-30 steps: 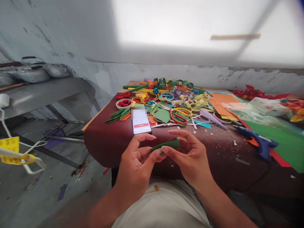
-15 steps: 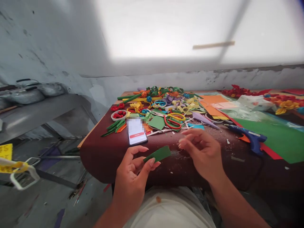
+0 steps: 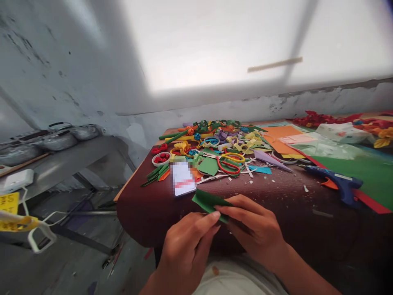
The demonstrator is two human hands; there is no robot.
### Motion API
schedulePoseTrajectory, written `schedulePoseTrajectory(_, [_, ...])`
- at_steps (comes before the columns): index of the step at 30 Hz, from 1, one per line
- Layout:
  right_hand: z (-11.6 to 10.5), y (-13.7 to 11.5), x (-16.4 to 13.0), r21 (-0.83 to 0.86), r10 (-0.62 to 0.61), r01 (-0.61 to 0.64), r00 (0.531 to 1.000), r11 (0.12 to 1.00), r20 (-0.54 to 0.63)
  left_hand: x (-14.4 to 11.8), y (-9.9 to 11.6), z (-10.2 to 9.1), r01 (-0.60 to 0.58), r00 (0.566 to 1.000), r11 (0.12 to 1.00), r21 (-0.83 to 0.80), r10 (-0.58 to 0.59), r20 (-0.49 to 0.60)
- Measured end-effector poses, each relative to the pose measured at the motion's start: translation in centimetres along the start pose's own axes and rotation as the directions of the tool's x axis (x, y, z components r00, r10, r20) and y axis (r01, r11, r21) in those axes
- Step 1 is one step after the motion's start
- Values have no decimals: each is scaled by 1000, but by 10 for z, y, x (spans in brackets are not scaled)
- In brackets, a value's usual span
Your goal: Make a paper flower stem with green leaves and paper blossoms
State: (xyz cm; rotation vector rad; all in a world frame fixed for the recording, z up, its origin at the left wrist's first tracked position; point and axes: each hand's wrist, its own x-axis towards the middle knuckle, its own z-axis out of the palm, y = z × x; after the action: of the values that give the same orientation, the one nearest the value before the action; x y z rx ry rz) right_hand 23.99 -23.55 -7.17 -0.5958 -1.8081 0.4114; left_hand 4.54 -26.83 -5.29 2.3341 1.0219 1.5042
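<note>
Between my two hands, over the near edge of the dark red table (image 3: 141, 221), is a small piece of green paper (image 3: 206, 200). My left hand (image 3: 192, 241) pinches its lower edge between thumb and fingers. From the other side my right hand (image 3: 256, 227) grips the right end, its fingers covering part of the sheet. The paper looks slightly bent. A phone (image 3: 184, 180) with a lit screen lies just beyond my left hand. Scissors with red and yellow handles (image 3: 229, 168) rest farther back, among paper scraps.
A blue glue gun (image 3: 340, 180) lies at the right, beside a large green sheet (image 3: 346, 157). Paper strips and rolled pieces are heaped at the back. A small white ring-shaped holder (image 3: 159, 159) contains red pieces. At the left, metal pots (image 3: 58, 139) stand on a metal table (image 3: 92, 147).
My right hand has moved left and taken hold of the green paper, which my left hand held alone before. My left hand has turned and shifted slightly right. The camera view has shifted.
</note>
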Motion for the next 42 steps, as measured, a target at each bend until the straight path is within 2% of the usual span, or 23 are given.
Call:
schedulePoseTrajectory(2, [0,-4,1,70,57,-59,998,996,30,4,3,0,32,999,997,-64,-34,-29])
schedulePoseTrajectory(5, [-2,-9,4,194,146,-163,984,967,99,8,7,-1,189,968,970,-153,-210,-134])
schedulePoseTrajectory(7, [-4,-10,5,259,176,-201,978,945,115,9,7,-1,268,942,937,-226,-303,-142])
schedulePoseTrajectory(11, [-6,-7,7,292,178,-194,981,937,79,10,8,0,299,934,905,-303,-342,-101])
schedulePoseTrajectory(13, [-4,-7,7,295,188,-199,980,934,67,11,10,1,324,917,906,-274,-372,-147])
schedulePoseTrajectory(15, [-1,-8,9,335,265,-261,964,905,36,12,13,3,378,885,897,-228,-422,-198])
schedulePoseTrajectory(17, [4,-11,11,431,419,-379,908,819,2,13,15,6,416,857,884,-216,-460,-233])
schedulePoseTrajectory(20, [11,-14,16,592,645,-535,764,603,34,16,17,13,423,828,855,-301,-500,-255])
schedulePoseTrajectory(23, [16,-16,21,671,755,-592,651,446,72,20,17,19,438,792,803,-405,-557,-248])
schedulePoseTrajectory(26, [17,-16,23,689,802,-616,591,382,83,22,17,24,484,757,753,-447,-616,-218])
schedulePoseTrajectory(31, [16,-16,27,756,809,-562,583,335,75,24,18,27,541,672,656,-526,-714,-197])
schedulePoseTrajectory(34, [14,-17,28,745,801,-575,591,339,92,26,16,26,550,645,562,-618,-756,-114])
schedulePoseTrajectory(38, [13,-16,29,727,799,-594,592,344,105,25,9,24,546,659,503,-670,-751,-27])
schedulePoseTrajectory(42, [13,-13,28,744,756,-569,641,349,135,25,3,26,513,682,479,-712,-731,0])
